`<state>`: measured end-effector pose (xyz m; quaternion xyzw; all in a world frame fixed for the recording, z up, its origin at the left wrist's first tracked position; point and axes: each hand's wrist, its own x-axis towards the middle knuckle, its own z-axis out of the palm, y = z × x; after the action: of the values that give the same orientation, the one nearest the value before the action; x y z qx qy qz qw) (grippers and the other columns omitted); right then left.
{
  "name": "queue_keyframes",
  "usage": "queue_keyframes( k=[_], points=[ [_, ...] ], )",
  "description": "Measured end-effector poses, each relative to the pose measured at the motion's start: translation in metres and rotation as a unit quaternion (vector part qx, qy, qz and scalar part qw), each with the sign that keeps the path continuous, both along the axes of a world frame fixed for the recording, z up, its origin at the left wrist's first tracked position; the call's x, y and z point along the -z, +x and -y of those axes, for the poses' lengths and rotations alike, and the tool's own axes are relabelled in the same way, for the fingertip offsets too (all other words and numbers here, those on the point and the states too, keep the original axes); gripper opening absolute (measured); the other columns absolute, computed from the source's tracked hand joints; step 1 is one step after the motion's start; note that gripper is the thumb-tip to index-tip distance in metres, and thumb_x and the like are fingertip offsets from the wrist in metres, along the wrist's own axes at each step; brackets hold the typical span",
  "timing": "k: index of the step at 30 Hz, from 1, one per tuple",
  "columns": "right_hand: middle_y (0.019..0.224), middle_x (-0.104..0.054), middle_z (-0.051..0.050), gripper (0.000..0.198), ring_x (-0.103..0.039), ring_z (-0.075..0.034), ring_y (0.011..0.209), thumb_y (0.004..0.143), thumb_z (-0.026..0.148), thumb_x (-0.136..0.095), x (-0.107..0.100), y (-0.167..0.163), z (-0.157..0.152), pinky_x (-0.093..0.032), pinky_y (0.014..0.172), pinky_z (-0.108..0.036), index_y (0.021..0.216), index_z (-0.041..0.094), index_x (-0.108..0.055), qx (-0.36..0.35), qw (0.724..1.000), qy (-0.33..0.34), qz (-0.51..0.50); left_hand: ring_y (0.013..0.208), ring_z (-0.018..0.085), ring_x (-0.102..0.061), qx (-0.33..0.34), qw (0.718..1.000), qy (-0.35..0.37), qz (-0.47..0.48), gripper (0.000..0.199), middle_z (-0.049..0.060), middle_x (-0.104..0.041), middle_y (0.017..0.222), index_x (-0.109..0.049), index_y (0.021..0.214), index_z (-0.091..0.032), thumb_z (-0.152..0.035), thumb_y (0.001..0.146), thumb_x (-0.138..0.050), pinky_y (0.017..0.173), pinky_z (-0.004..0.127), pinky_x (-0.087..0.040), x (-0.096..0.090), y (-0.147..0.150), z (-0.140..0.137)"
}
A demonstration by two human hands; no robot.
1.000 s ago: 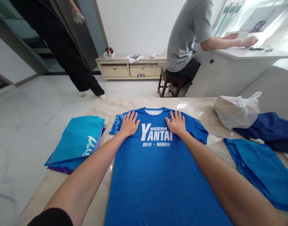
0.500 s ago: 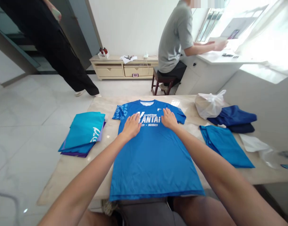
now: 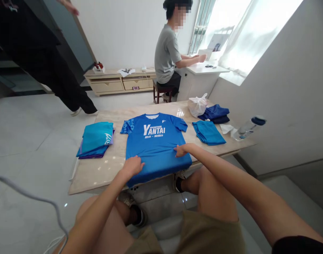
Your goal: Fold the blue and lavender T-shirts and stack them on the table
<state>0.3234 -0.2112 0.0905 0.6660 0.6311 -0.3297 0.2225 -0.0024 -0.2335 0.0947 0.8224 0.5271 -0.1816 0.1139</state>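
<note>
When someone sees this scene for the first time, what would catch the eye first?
Probably the blue shirt with its white print, spread midway along the table, the left hand and right hand on its lower half. Next might come the teal stack at the table's left end and the white bag at back right.

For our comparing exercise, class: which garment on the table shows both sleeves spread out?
The blue YANTAI MARATHON T-shirt, in the middle. The folded stack left, folded blue garment right and navy clothes by the plastic bag show no spread sleeves.
</note>
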Motion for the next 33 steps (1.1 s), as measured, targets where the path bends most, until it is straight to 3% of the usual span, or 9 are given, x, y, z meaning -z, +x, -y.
queue_keyframes(
  k=[2,4,9,14,18,22,27,31,33],
  points=[
    [0.139,-0.076,-0.017,0.053,-0.076,-0.035,0.121,0.092,0.042,-0.079,-0.009,0.011,-0.008,-0.058,0.109,-0.050,0.138,0.017,-0.077,0.027,1.000,0.002,-0.015,0.125,0.040,-0.075,-0.011,0.999,-0.025,-0.016,0.050,0.026,-0.077,0.134,-0.080,0.127,-0.012,-0.046,0.110,-0.047,0.104,0.048,-0.058,-0.017,0.002,-0.001],
    [0.121,-0.082,-0.015,0.035,-0.079,-0.031,0.109,0.098,0.039,-0.073,-0.016,0.026,-0.017,-0.061,0.101,-0.044,0.122,0.016,-0.082,0.066,0.996,0.052,-0.012,0.123,0.040,-0.075,-0.023,1.000,-0.011,-0.010,0.049,0.025,-0.078,0.129,-0.079,0.126,-0.012,-0.044,0.110,-0.045,0.101,0.047,-0.058,-0.027,0.005,-0.008],
    [0.142,-0.072,-0.019,0.040,-0.069,-0.030,0.133,0.106,0.031,-0.057,-0.008,0.067,-0.044,-0.054,0.106,-0.035,0.140,0.015,-0.070,0.195,0.946,0.251,0.065,0.118,0.038,-0.076,-0.013,0.999,0.033,0.039,0.047,0.023,-0.078,0.127,-0.071,0.136,-0.012,-0.036,0.112,-0.039,0.092,0.045,-0.060,-0.025,0.024,-0.028],
    [0.148,-0.062,-0.028,0.059,-0.061,-0.034,0.138,0.108,0.050,-0.050,0.029,0.099,-0.081,-0.052,0.110,-0.040,0.151,0.009,-0.056,0.303,0.892,0.300,0.152,0.114,0.037,-0.075,0.014,0.994,0.051,0.097,0.042,0.021,-0.078,0.122,-0.073,0.132,-0.016,-0.030,0.112,-0.040,0.090,0.044,-0.057,-0.014,0.041,-0.038],
    [0.149,-0.058,-0.028,0.053,-0.056,-0.040,0.139,0.103,0.055,-0.054,0.056,0.115,-0.106,-0.048,0.114,-0.056,0.137,0.016,-0.065,0.380,0.849,0.333,0.152,0.110,0.038,-0.075,0.000,0.989,0.024,0.146,0.038,0.020,-0.078,0.116,-0.076,0.125,-0.019,-0.032,0.112,-0.043,0.087,0.044,-0.055,-0.018,0.047,-0.051],
    [0.138,-0.068,-0.024,0.044,-0.061,-0.037,0.133,0.107,0.043,-0.044,0.062,0.123,-0.124,-0.049,0.112,-0.050,0.125,0.014,-0.073,0.384,0.839,0.368,0.112,0.109,0.037,-0.075,-0.016,0.985,0.021,0.171,0.038,0.020,-0.078,0.114,-0.076,0.126,-0.020,-0.033,0.112,-0.043,0.088,0.043,-0.055,-0.024,0.049,-0.067],
    [0.128,-0.075,-0.024,0.053,-0.070,-0.031,0.120,0.111,0.034,-0.027,0.042,0.119,-0.141,-0.055,0.101,-0.039,0.134,0.009,-0.068,0.380,0.832,0.391,0.097,0.110,0.036,-0.075,-0.021,0.984,0.021,0.173,0.041,0.020,-0.077,0.118,-0.074,0.131,-0.020,-0.033,0.113,-0.039,0.087,0.042,-0.057,-0.032,0.047,-0.073],
    [0.126,-0.076,-0.024,0.046,-0.072,-0.032,0.120,0.113,0.036,-0.035,0.020,0.093,-0.149,-0.052,0.103,-0.039,0.137,0.010,-0.065,0.357,0.827,0.423,0.098,0.112,0.035,-0.075,-0.027,0.983,0.026,0.181,0.041,0.020,-0.077,0.119,-0.074,0.131,-0.020,-0.033,0.114,-0.038,0.087,0.042,-0.057,-0.033,0.038,-0.062],
    [0.126,-0.077,-0.021,0.041,-0.073,-0.031,0.120,0.115,0.036,-0.038,0.010,0.070,-0.153,-0.051,0.102,-0.036,0.138,0.014,-0.064,0.320,0.838,0.432,0.095,0.112,0.036,-0.075,-0.037,0.982,0.033,0.182,0.039,0.020,-0.078,0.117,-0.075,0.129,-0.020,-0.031,0.113,-0.040,0.088,0.042,-0.056,-0.031,0.032,-0.055]
  ],
)
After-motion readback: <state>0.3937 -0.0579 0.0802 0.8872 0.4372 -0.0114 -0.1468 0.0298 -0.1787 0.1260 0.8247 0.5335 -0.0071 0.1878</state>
